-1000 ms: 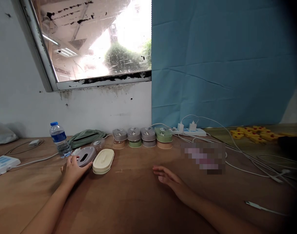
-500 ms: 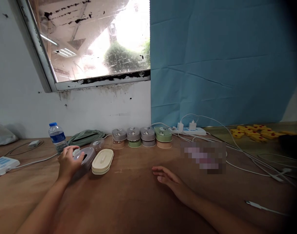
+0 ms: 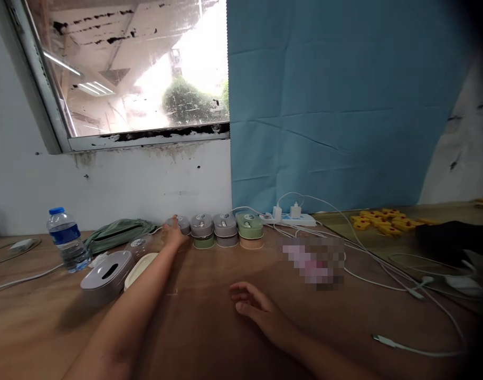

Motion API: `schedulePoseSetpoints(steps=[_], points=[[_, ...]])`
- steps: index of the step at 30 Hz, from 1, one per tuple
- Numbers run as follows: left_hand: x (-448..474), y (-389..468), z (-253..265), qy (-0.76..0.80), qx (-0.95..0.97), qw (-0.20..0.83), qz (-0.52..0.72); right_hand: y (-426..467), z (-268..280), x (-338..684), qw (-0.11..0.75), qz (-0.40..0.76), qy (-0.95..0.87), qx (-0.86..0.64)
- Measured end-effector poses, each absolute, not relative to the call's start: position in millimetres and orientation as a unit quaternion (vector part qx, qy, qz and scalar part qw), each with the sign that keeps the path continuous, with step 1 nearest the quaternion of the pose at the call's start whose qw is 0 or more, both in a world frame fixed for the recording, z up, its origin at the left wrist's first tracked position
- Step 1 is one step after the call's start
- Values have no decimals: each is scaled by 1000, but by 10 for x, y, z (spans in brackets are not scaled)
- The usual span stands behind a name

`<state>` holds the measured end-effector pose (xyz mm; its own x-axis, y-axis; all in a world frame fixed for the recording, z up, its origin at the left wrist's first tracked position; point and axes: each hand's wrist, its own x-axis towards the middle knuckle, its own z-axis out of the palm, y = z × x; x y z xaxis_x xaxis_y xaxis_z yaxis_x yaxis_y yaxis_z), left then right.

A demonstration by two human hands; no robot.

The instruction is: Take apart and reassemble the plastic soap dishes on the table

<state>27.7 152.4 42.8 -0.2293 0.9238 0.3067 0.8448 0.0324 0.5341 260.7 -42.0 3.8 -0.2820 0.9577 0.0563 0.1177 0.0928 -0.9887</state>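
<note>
My left hand is stretched to the back of the table, fingers apart, at the leftmost small lidded box of a row. It partly covers that box; whether it touches the box I cannot tell. Beside it stand more stacked boxes, a grey one over green, a grey one and a green one over tan. A grey-lilac box with a dark slot and a cream lid or box lie near my left forearm, which partly hides the cream one. My right hand hovers over the table, open and holding nothing.
A water bottle and a green cloth pouch stand at the left. A clear-lidded box is by the pouch. At the right are a power strip, white cables, a blurred patch and yellow pieces.
My left hand has left the grey-lilac slotted box and moved right and away from me to the row of boxes. My right hand keeps its pose. The view has turned slightly right.
</note>
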Motion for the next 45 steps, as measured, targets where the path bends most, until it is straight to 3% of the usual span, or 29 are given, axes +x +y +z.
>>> schedulePoseSetpoints(steps=[13,19,23,27,32,45], points=[[123,1531,485,704,585,1,403,-384,-17,2608,427,510,-612,-429],[88,1037,638,636,589,-22,498,-365,-6,2620,430,532,-594,-423],[287,321,431,439,695,160,546,-314,-15,2625,474,576,-553,-371],[457,-255,127,316,737,380,461,-320,-4,2581,474,682,-484,-275],[550,-404,-48,288,756,429,402,-379,16,2489,485,706,-419,-301],[622,-245,-86,277,504,641,509,-407,-49,2276,551,668,-401,-300]])
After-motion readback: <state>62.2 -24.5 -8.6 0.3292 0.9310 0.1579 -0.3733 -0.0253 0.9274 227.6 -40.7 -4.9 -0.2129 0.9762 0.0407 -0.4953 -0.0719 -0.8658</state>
